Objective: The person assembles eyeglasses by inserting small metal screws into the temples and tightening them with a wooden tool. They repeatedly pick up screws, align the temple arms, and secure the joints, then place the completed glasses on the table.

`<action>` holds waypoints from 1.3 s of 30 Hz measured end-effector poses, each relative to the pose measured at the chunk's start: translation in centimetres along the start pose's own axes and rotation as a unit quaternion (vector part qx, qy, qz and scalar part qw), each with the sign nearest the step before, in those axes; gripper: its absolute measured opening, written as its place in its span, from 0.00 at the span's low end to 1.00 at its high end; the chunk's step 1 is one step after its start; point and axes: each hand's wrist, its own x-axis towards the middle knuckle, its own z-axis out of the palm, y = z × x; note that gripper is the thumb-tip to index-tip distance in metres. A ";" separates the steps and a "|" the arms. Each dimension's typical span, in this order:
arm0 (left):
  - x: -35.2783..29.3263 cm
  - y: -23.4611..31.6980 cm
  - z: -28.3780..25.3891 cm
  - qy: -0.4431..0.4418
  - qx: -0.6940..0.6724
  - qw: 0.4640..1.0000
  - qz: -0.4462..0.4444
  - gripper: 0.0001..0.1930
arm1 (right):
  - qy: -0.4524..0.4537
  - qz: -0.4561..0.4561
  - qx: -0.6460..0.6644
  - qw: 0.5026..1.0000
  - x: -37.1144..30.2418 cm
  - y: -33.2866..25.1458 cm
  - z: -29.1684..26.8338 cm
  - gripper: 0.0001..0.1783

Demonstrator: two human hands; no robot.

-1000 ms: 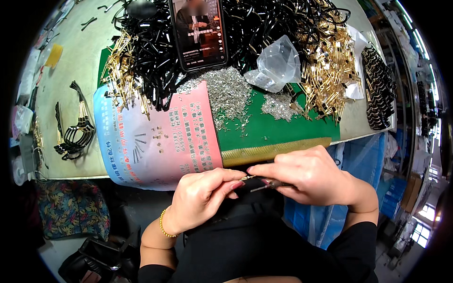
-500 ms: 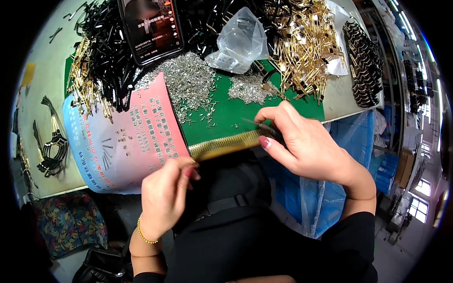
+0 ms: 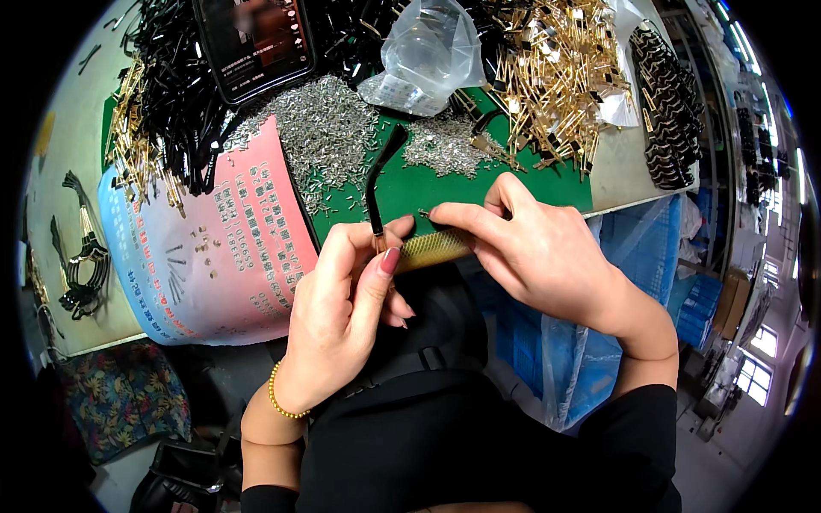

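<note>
My left hand [image 3: 342, 308] is closed, gripping an eyeglass temple [image 3: 376, 192] with a curved black tip that points up and away from me. Its lower end is hidden among my fingers. Just to the right, my right hand [image 3: 547, 256] has its index finger stretched over the green mat [image 3: 462, 190], the fingertip at a tiny metal piece [image 3: 424, 214]. The right thumb is mostly hidden, and no grip shows. A yellow mesh-patterned roll [image 3: 432, 248] runs along the table's front edge under both hands.
Behind the hands lie two heaps of small silvery pieces [image 3: 329, 128], a clear plastic bag [image 3: 432, 56] and a phone [image 3: 256, 47]. Gold temples [image 3: 560, 85] pile at right, black ones [image 3: 175, 85] at left. A printed pink-and-blue sheet [image 3: 201, 256] hangs over the front edge.
My left hand has moved right and up and now has the temple. My right hand has shifted slightly; the blurred dark item that was in it no longer shows there.
</note>
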 end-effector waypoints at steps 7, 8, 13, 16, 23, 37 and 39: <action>-0.1 -0.2 -0.1 0.017 0.011 1.000 0.009 0.07 | -0.004 0.002 0.006 1.000 -0.1 0.0 -0.2 0.25; 0.0 -0.1 -0.1 0.011 0.000 1.000 0.004 0.07 | -0.005 0.004 0.007 1.000 0.0 0.0 -0.2 0.25; -0.2 -0.1 -0.1 0.001 -0.012 1.000 0.001 0.08 | -0.010 0.021 0.007 1.000 0.0 0.0 -0.1 0.25; -0.8 0.1 -0.4 0.024 0.000 1.000 0.011 0.09 | -0.013 0.019 0.006 1.000 -0.1 0.0 -0.2 0.25; -1.3 0.2 -1.2 0.074 0.069 0.994 0.031 0.08 | -0.008 0.001 0.009 1.000 0.2 0.0 -0.1 0.26; -0.4 -0.2 -1.5 0.130 0.142 0.980 0.043 0.09 | -0.181 0.070 0.408 0.892 3.2 -2.5 -1.6 0.26; -0.2 -0.4 -1.5 0.131 0.163 0.976 0.059 0.08 | -0.235 0.150 0.518 0.809 4.1 -3.4 -2.6 0.25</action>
